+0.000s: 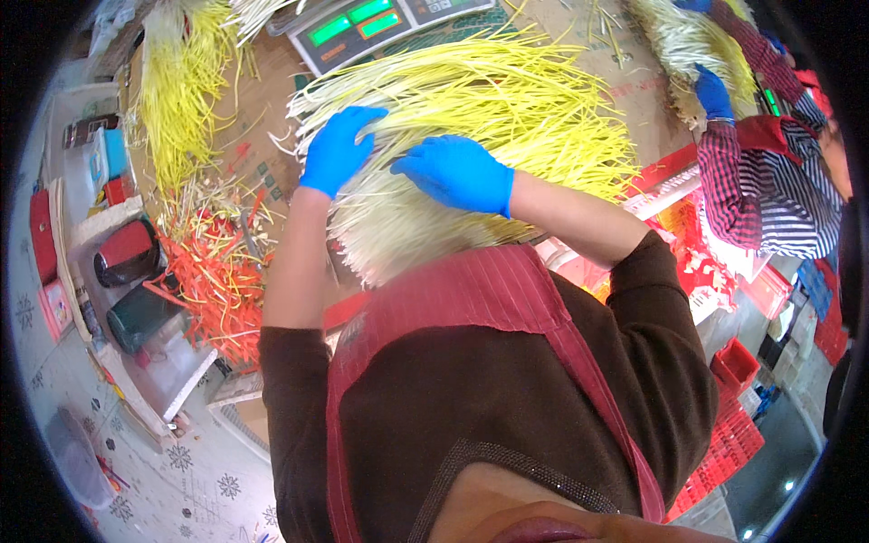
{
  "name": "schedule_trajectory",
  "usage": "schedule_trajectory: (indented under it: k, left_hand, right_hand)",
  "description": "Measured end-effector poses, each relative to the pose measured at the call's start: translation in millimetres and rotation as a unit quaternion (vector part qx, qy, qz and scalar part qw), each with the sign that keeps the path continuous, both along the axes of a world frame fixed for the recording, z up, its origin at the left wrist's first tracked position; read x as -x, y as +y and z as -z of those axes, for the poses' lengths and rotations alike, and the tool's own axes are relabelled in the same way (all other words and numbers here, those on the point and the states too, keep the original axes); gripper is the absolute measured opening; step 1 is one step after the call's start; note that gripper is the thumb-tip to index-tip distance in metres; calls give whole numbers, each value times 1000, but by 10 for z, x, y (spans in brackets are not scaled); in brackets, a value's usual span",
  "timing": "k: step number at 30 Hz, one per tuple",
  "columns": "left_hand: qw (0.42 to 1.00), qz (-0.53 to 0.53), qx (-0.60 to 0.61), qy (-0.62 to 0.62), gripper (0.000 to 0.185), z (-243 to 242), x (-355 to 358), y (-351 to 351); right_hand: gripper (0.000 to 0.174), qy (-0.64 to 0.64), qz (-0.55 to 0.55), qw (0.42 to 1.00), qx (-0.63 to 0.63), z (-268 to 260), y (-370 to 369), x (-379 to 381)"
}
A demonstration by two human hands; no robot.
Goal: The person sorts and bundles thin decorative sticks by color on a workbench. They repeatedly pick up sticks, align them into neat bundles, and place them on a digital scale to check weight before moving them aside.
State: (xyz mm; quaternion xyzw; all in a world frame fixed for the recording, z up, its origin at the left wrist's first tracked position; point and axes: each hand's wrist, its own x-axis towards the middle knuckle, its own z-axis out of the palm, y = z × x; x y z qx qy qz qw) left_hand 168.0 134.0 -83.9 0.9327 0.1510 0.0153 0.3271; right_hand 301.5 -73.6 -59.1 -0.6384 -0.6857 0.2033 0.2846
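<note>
A large pile of yellow chives (502, 102) lies before me, white stem ends to the left and near side, yellow leaves to the right. My left hand (343, 153), in a blue glove, rests at the pile's left side over the pale stems, thumb spread from the fingers. Over the middle of the pile is my right hand (461, 173), also gloved in blue, its fingers pointing left across the stalks. Neither hand visibly grips a bundle, though the undersides are hidden. The near white ends are blurred.
Beyond the pile stands a digital scale (366, 30) with lit green displays. Another chive bunch (180, 102) lies at left, above a heap of red and yellow strips (217, 278). At right, a co-worker's gloved hand (713, 91) touches more chives (692, 47). A red crate (719, 448) is behind.
</note>
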Motion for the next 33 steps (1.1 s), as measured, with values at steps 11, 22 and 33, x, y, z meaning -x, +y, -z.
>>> schedule_trajectory:
  k: [11,22,33]
  left_hand:
    - [999,3,-31,-31,23,-137,735,-774]
    - [996,-63,4,-64,31,-53,989,-1175]
    - [946,-311,-71,-54,26,189,1059,-58]
  right_hand:
    - [30,-45,33,998,36,473,538,-382]
    - [36,-69,11,996,60,238,305,30]
    - [26,-11,59,996,65,438,271,87]
